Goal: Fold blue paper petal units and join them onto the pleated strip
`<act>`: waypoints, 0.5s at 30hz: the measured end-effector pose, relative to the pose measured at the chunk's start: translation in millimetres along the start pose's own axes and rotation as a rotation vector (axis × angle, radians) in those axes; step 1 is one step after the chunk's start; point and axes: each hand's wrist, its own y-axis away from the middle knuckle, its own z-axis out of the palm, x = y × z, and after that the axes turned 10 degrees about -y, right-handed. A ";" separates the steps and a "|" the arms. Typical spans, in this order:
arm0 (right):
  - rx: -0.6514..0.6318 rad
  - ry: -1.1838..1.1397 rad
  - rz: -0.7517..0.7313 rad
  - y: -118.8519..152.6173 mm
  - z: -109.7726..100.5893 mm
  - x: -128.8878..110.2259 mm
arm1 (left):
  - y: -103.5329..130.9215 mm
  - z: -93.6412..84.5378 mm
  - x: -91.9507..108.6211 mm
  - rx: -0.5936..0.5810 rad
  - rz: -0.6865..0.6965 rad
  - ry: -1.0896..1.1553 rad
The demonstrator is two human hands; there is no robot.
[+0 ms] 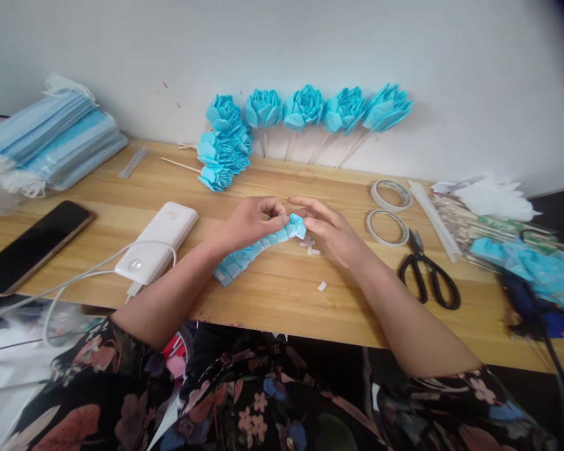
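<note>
The left hand (256, 222) and right hand (336, 235) meet near the centre of the frame, both at the upper end of a pleated blue strip (244, 258). The left thumb and forefinger come together on that end in a narrow pinch; the right thumb touches its folded tip, forefinger arched above, though whether the other right fingers close behind it is unclear. The strip slants down to the lower left, partly hidden by the left hand, its far end near the front edge of the wooden table (272, 307). It looks feather-light, soft and easily creased, with little slip, and its pleats could probably be flattened or torn by a hard squeeze; the folded end seems the best hold, taken gently between fingertips. Small white paper bits (310, 246) lie just beside, below the right hand. Black-handled scissors (423, 266) rest right of centre, under two tape rolls. At upper centre, blue flowers on thin sticks lean against the wall (305, 37), with more clustered to their left.
</note>
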 end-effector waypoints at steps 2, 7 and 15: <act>-0.051 -0.030 0.040 -0.5 -1.4 -1.5 | 0.6 -0.1 2.3 0.010 0.010 0.001; -0.084 -0.131 0.063 -1.3 -4.0 -5.9 | -1.1 -0.8 -2.0 0.079 -0.016 -0.020; -0.037 0.081 0.004 -0.8 4.8 5.8 | -2.9 2.1 -6.7 0.094 -0.011 0.004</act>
